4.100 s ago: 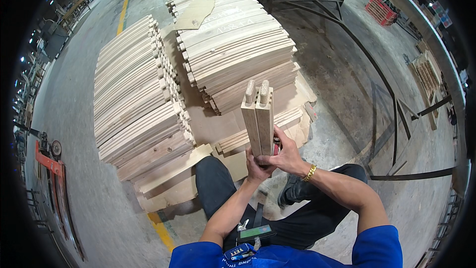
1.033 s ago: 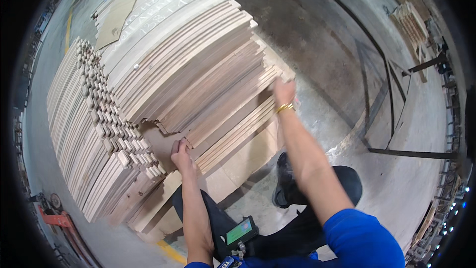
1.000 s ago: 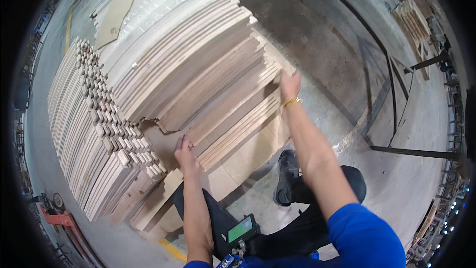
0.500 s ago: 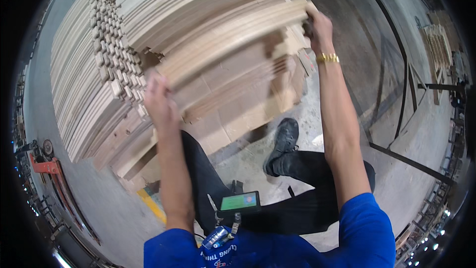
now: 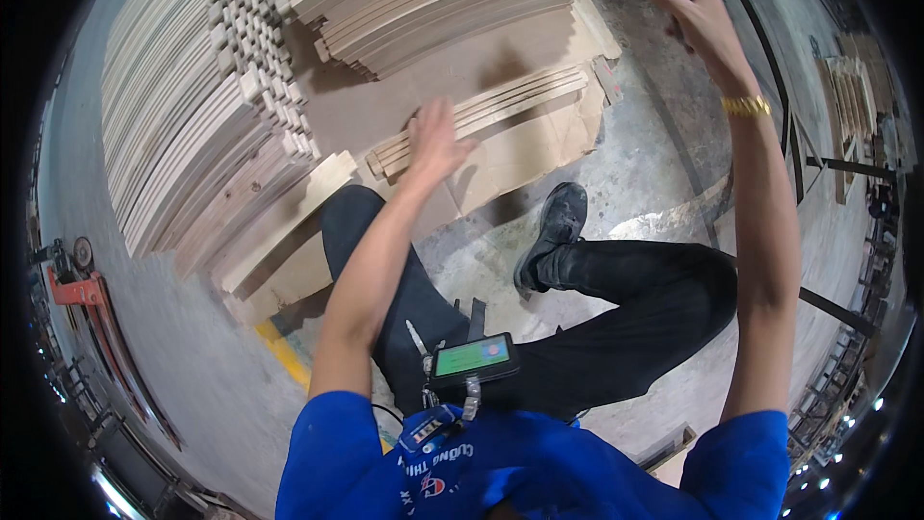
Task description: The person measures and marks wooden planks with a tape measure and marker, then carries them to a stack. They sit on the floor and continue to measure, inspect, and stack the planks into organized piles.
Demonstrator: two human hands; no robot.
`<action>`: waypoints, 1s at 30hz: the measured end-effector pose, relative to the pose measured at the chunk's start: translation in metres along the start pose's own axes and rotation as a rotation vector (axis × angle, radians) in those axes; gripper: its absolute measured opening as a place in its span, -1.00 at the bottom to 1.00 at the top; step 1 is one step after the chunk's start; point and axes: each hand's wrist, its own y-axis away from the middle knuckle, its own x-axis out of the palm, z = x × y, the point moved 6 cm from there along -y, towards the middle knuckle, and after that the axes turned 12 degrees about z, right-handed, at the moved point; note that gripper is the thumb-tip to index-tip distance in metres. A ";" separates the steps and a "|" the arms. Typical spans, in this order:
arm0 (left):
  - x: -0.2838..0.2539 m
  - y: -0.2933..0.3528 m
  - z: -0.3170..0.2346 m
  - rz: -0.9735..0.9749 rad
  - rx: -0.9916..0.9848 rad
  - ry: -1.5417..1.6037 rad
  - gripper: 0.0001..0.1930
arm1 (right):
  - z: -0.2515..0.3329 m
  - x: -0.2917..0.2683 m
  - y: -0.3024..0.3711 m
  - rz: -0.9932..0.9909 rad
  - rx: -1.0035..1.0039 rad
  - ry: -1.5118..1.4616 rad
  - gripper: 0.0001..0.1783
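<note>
A: What's L hand (image 5: 439,146) holding?
B: Nothing; fingers & thumb are standing wide. It's hanging by long pale wood bars (image 5: 515,106), lying on flat brown cardboard (image 5: 541,146).
A: R hand (image 5: 701,24)?
B: Also holding nothing, fingers bending loosely.

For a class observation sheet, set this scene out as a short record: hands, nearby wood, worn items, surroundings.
Left hand: open, over the low row of boards; slightly blurred, contact unclear
Right hand: open and raised, nothing in its grip
Nearest wood: low row of boards on cardboard
Other wood: left stack, its board ends facing right; far stack, beyond the low row
Worn: gold band on the right wrist; blue shirt; dark shoe
Surroundings: concrete floor
</note>
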 end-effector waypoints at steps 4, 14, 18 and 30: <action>0.031 -0.020 -0.010 0.239 -0.128 -0.118 -0.24 | 0.016 -0.004 0.080 -0.083 0.026 -0.300 -0.45; -0.061 0.013 -0.080 -0.048 0.312 -0.175 -0.57 | 0.029 0.083 0.075 0.213 -0.136 0.166 -0.45; -0.102 0.030 -0.100 -0.146 0.530 -0.427 -0.52 | 0.030 0.114 0.077 0.475 -0.086 0.288 -0.30; -0.173 0.064 -0.118 -0.250 0.253 0.110 -0.06 | 0.043 0.131 0.070 0.294 0.081 -1.099 -0.69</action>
